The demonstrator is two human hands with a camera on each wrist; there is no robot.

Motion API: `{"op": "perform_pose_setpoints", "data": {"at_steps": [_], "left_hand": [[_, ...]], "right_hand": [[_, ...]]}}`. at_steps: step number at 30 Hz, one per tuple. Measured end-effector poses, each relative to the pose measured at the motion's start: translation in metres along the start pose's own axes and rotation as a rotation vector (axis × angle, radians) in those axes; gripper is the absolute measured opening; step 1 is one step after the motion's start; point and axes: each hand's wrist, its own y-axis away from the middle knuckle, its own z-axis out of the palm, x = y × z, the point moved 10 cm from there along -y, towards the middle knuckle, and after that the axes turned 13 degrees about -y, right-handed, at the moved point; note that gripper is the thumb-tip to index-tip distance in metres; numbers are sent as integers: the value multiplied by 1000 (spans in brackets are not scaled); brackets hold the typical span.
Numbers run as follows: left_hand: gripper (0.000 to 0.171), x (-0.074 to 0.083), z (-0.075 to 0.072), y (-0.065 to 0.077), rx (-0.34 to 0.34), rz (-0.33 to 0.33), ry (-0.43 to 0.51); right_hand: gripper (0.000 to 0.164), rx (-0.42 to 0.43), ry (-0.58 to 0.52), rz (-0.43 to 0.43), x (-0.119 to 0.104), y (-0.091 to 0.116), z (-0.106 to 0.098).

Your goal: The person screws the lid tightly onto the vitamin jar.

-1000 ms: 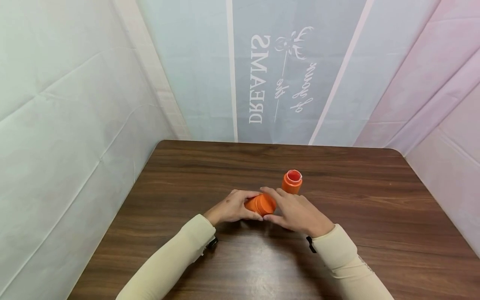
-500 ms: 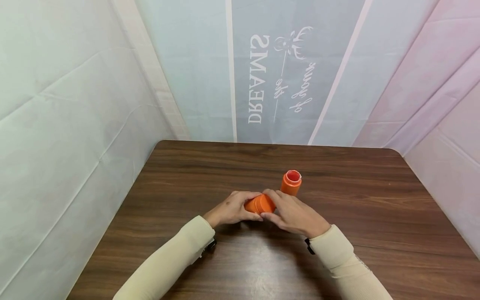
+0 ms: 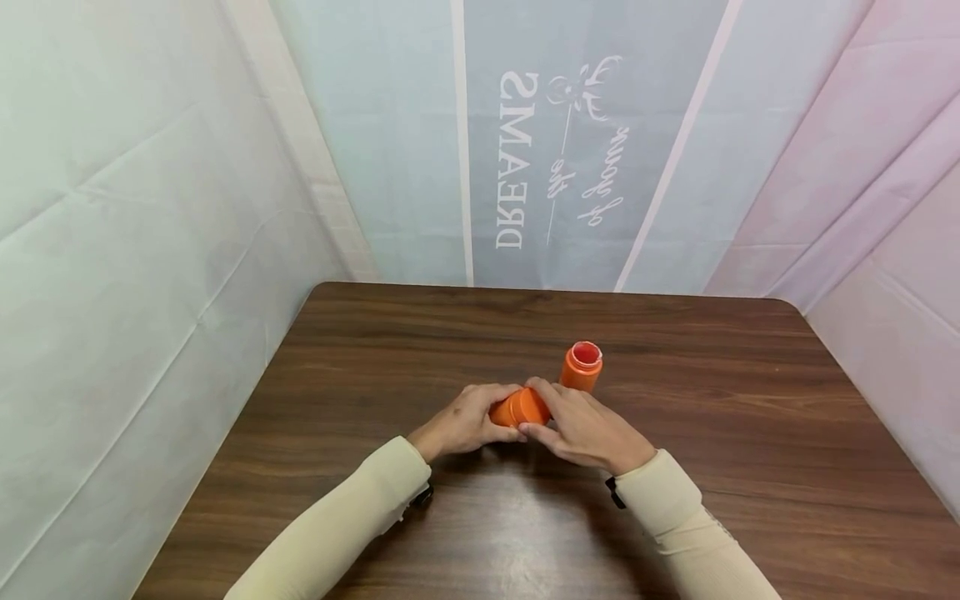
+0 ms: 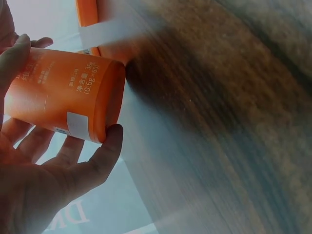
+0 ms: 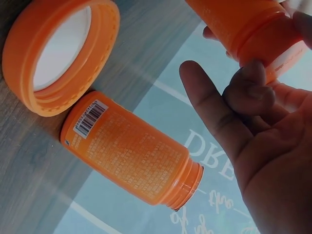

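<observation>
My left hand (image 3: 465, 421) grips an orange plastic bottle (image 4: 61, 95) round its body, just over the table. The bottle is tilted, its capped end toward the right. My right hand (image 3: 588, 423) pinches the orange bottle cap (image 3: 531, 407) between thumb and fingers. In the right wrist view, some of this hand's fingers (image 5: 207, 105) stick out away from the cap. Just beyond the right hand stands a second orange bottle (image 5: 131, 151), upright with its mouth uncovered.
A loose orange cap (image 5: 105, 29) with a white inner liner lies on the table near the second bottle; the head view hides it behind the right hand. The dark wooden table (image 3: 420, 333) ends at a hanging printed cloth (image 3: 562, 167).
My right hand has shifted slightly left and its fingers have drawn in closer on the cap. The left hand and its bottle stay nearly in place.
</observation>
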Motion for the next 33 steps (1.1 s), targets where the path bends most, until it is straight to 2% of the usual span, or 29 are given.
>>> {"op": "perform_pose_setpoints", "data": {"at_steps": [11, 18, 22, 29, 33], "left_hand": [[53, 1, -2, 3, 39, -5, -19], [53, -4, -1, 4, 32, -44, 4], [56, -6, -1, 4, 34, -66, -13], [55, -10, -7, 7, 52, -88, 23], [53, -19, -12, 9, 67, -113, 52]], "right_hand": [[44, -5, -49, 16, 4, 1, 2], [44, -22, -216, 80, 17, 3, 4], [44, -34, -298, 85, 19, 3, 3], [46, -7, -292, 67, 14, -7, -1], [48, 32, -268, 84, 12, -17, 1]]}}
